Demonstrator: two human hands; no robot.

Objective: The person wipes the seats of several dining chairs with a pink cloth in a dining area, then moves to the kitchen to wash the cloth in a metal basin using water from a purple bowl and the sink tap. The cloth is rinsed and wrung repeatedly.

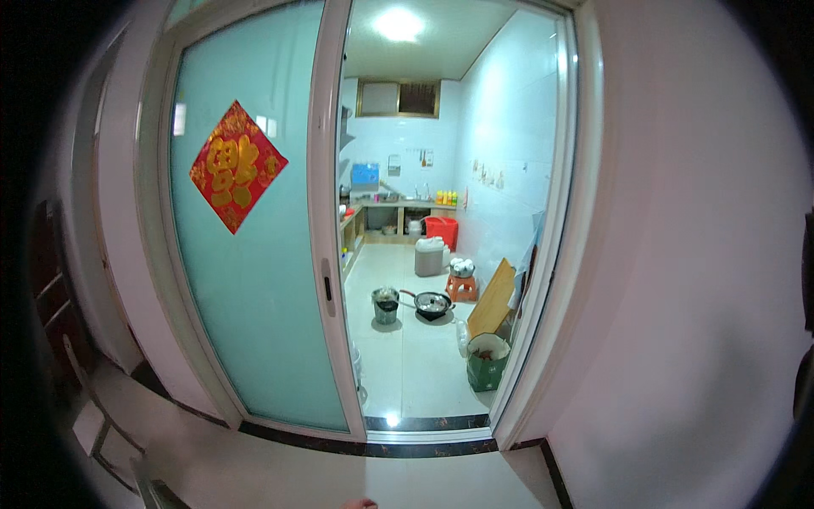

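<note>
Neither of my hands is plainly in view. A small cut-off shape (pixel 360 504) shows at the bottom edge, too little of it to tell a fingertip from a foot. Before me stands a sliding door with a frosted glass panel (pixel 248 305) and a pale metal frame. A red diamond-shaped paper decoration (pixel 213 172) with a gold character hangs on the glass. Through the open side lies a lit kitchen with a pale tiled floor (pixel 400 356). On that floor stand a lidded frying pan (pixel 434 304) and a lined bin (pixel 385 306) with dark contents.
A raised dark threshold (pixel 432 450) and metal track cross the doorway. Just inside, on the right, stand a green bin (pixel 486 366) and a leaning wooden board (pixel 493 296). Beyond are an orange stool (pixel 462 288), a plastic jerrycan (pixel 429 259) and a red bucket (pixel 442 230).
</note>
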